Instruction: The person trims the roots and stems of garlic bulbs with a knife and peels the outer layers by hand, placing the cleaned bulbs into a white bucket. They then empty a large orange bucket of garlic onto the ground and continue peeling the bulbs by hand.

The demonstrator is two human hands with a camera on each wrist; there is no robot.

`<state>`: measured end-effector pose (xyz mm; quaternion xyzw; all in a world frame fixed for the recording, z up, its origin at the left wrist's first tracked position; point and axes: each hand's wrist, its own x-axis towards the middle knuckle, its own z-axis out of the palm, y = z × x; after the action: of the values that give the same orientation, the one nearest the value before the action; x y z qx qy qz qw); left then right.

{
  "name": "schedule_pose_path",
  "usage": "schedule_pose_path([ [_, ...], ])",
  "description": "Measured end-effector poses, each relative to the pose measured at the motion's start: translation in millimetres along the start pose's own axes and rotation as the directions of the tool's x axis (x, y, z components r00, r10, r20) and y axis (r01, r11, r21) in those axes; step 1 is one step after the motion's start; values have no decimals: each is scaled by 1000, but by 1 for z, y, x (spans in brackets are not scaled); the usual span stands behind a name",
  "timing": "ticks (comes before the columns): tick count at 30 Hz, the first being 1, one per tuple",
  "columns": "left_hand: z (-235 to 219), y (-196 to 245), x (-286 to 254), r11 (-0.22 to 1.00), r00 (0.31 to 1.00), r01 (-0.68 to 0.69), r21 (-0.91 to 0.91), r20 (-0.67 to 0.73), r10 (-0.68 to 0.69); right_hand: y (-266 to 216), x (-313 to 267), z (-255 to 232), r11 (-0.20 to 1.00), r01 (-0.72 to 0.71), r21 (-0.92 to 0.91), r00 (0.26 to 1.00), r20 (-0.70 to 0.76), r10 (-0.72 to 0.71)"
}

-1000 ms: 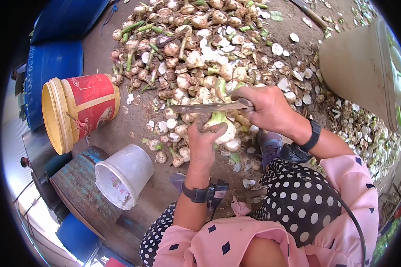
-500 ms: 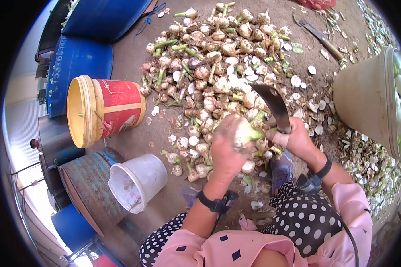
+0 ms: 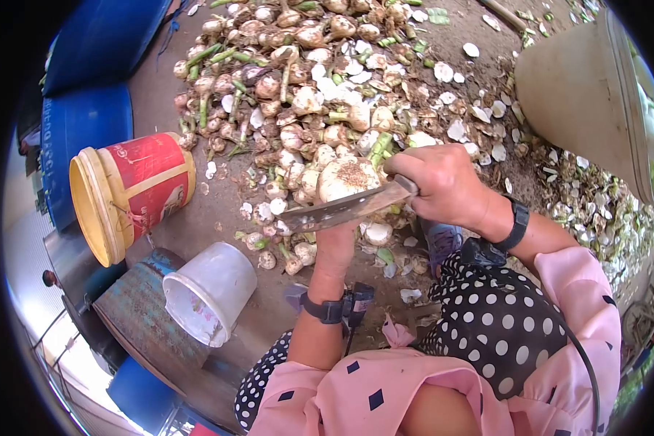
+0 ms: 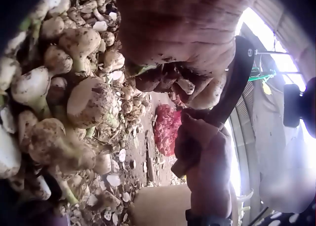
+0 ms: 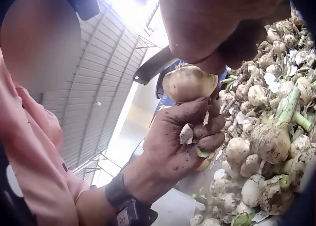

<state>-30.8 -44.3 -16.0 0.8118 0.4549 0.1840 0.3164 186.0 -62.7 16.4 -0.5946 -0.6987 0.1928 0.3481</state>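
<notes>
My left hand (image 5: 182,132) holds a large pale bulb (image 3: 349,178), its brown, rooty base turned up and a green stalk (image 3: 380,147) at its far right. In the right wrist view the fingers curl below the bulb (image 5: 187,82), with small white scraps stuck to them. My right hand (image 3: 443,182) grips the short wooden handle of a knife (image 3: 334,211). The broad dark blade lies across the near side of the bulb, hiding much of the left hand in the head view. The left wrist view shows the blade (image 4: 239,78) close beside the bulb.
Soil-covered bulbs (image 3: 269,87) lie heaped beyond my hands, with white slices (image 3: 356,67) among them. A pale bucket of whitish produce (image 3: 574,102) stands right. Left are a red-and-yellow bucket (image 3: 142,171), a white bucket (image 3: 225,280) and blue barrels (image 3: 94,138).
Half a second ago the blade pointed up and away, and the bulb's stalk faced right. Now the bulb is turned base up, with the blade lowered across its near side.
</notes>
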Motion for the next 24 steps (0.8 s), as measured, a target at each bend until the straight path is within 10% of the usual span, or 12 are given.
schedule_pose_path([
  [5,1,3,-1,955,979,198,-221,-9,-205,-1,-1,3,1000,-7,-25,998,59,8],
  [14,-15,18,-13,940,990,-135,-312,5,144,58,-9,14,945,-109,-309,993,9,117],
  [15,-19,19,-10,598,998,64,-799,47,-44,95,-18,18,863,-244,-442,966,-30,258],
  [16,-23,21,-7,7,964,213,-977,209,-166,122,-23,3,798,-465,-383,875,-65,479],
  [18,-24,23,-10,14,966,173,-985,167,-197,86,-10,-22,825,-540,-167,840,-162,517],
  [20,-12,7,-9,707,937,232,-668,-41,-347,48,-5,-12,934,-298,-195,946,-188,263],
  [24,-1,19,0,751,892,185,-633,-213,-399,-9,-2,-6,991,-135,3,989,-66,135],
])
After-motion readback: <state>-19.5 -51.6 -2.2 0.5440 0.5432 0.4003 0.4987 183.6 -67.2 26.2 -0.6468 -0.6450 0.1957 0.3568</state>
